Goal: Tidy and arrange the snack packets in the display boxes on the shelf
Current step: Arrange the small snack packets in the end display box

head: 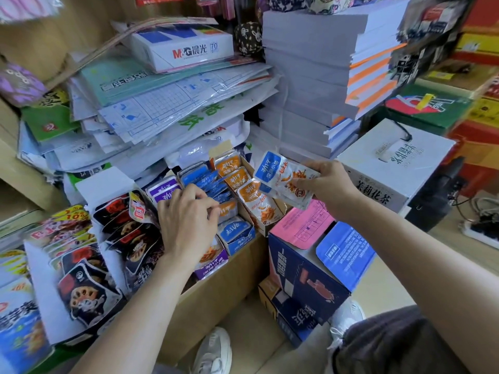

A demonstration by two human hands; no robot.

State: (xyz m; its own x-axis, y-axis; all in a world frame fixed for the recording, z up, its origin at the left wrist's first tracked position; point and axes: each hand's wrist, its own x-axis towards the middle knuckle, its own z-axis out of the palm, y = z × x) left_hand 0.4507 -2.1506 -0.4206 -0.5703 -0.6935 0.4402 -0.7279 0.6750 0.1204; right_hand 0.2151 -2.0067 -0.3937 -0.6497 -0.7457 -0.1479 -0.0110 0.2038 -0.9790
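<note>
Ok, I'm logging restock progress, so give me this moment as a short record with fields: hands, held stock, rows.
left hand: fingers curled over the blue packets in the middle display box; grip unclear
right hand: holds a few blue-topped packets, lifted beside the orange row
orange packets: standing row right of the blue
purple packets: row left of the blue
black packets: separate box further left, leaning unevenly
</note>
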